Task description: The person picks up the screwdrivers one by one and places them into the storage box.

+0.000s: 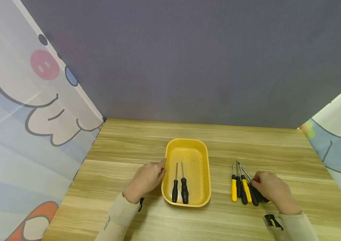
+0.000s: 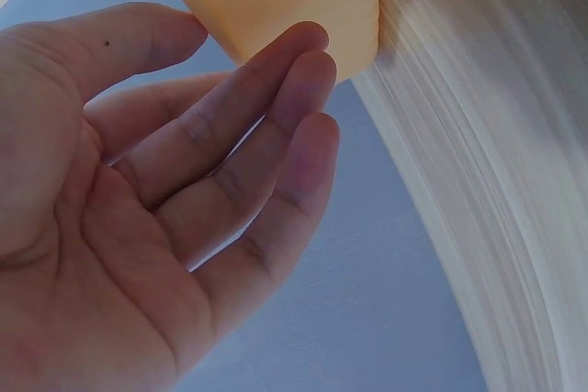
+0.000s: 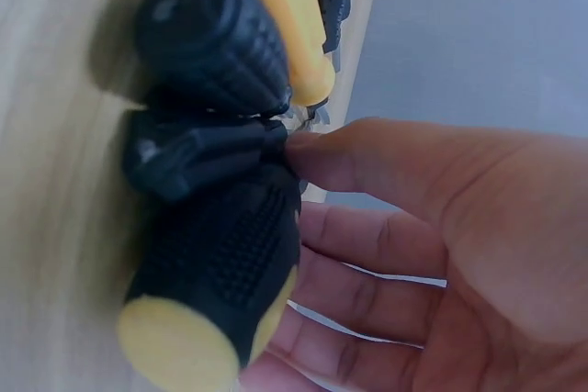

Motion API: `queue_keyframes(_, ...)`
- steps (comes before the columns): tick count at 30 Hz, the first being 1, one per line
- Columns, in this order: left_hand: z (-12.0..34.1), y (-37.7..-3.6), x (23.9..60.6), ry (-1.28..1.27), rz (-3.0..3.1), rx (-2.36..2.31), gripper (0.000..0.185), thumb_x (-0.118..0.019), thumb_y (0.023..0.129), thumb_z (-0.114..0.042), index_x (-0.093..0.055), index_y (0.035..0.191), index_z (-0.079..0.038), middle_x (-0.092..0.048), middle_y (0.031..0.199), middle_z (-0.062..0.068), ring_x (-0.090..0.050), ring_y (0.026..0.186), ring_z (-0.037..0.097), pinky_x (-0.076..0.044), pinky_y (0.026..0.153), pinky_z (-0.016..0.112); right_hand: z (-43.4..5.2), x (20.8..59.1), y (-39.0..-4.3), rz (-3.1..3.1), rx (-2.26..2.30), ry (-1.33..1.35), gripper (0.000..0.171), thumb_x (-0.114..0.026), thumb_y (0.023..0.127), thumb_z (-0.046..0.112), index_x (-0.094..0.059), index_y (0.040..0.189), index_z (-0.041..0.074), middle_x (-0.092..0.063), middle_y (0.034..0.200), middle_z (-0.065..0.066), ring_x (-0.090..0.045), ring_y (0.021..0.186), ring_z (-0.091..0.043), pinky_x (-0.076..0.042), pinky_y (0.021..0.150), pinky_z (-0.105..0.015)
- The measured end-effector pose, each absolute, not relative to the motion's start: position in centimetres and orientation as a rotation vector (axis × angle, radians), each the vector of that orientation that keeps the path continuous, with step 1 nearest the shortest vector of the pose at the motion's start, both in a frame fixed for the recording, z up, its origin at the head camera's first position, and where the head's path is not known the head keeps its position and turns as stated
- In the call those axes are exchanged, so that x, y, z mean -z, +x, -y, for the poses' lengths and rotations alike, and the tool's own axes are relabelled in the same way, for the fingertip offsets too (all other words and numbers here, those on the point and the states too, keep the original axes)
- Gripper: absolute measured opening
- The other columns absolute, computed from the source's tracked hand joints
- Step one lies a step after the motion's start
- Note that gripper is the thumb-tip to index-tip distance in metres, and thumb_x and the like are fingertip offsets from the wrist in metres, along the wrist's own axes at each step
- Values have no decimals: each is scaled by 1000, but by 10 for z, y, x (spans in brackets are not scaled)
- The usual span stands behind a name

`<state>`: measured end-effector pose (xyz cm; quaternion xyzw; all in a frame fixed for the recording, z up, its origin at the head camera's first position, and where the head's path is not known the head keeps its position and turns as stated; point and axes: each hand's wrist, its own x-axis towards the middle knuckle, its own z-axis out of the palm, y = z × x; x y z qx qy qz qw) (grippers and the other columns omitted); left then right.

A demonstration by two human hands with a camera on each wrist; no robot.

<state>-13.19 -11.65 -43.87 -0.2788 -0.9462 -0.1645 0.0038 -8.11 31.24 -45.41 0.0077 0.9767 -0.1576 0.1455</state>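
Narrow at the right hand (image 1: pixel 272 188), with thumb against the neck of a black driver (image 3: pixel 193 153) and fingertips tucked behind a yellow-ended driver (image 3: pixel 220 268); cannot tell whether holding one or both. Set within the pile (image 1: pixel 246 190), well to the right of the tray (image 1: pixel 209 167), with shafts crossing at the far end: likely to snag and drag others along if lifted fast. Likely also to swing or slip if pinched only at the thin neck. Relaxed at the left hand (image 1: pixel 146 176), touching the tray's left rim; perhaps too light a touch to stop sliding if knocked. Inside the tray, two black-handled drivers (image 1: pixel 184 191), side by side but apart, toward the near left, handles near, tips far.
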Motion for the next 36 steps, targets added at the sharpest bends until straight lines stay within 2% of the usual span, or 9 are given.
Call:
queue_keyframes(9,117,-131,439,-887,2960,529,41,-64,98,-15,-59,136,0,-64,77,0,-46,56,7,-40,47,24,-312,454,-80,-2814,432,19,15,-62,97,16,-68,92,3,-59,73,1,-50,59,-15,-41,49,-33)
queue_keyframes(16,117,-131,439,-896,2959,532,41,-64,99,-15,-59,137,0,-62,75,-1,-46,57,8,-41,48,24,-313,452,-79,-2807,414,31,19,-60,99,18,-68,94,2,-60,76,0,-49,60,-16,-41,50,-33)
queue_keyframes(24,118,-131,440,-893,2954,533,41,-64,99,-15,-59,136,0,-66,81,2,-47,58,8,-41,49,24,-314,448,-73,-2863,422,39,29,-58,99,21,-52,73,11,-44,61,-3,-43,51,-18,-35,46,-33)
queue_keyframes(32,118,-130,439,-885,2949,543,40,-64,99,-16,-60,136,0,-68,84,4,-46,57,8,-41,48,24,-298,432,-75,-2878,527,53,22,-61,97,19,-58,79,7,-49,60,-1,-45,49,-16,-36,45,-32)
queue_keyframes(36,118,-130,439,-876,2952,554,41,-64,99,-16,-60,136,0,-65,79,3,-45,54,7,-40,46,24,-284,425,-79,-2884,572,63,21,-62,95,22,-60,83,5,-51,61,0,-47,50,-16,-37,46,-32)
